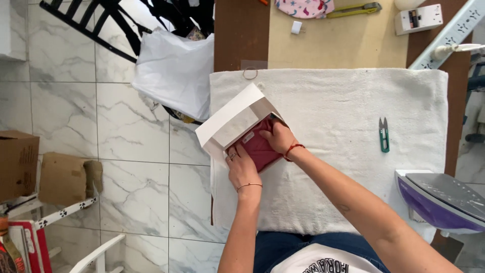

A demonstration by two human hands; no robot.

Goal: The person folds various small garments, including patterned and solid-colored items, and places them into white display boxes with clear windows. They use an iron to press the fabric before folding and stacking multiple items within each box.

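We pressed our left hand (pixel 242 171) and right hand (pixel 278 137) on a folded dark red cloth (pixel 257 149), fingers curled on its edges, half inside a white paper bag (pixel 235 119) on the towel-covered surface (pixel 333 111); green snips (pixel 384 134) lay well apart.

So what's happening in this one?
A person stands at a table covered by a white towel. Both hands are on a folded dark red fabric piece that sits partly inside a white paper bag; the left hand rests at the bag's opening, the right hand presses the fabric. Green thread snips and a purple iron lie off to the right.
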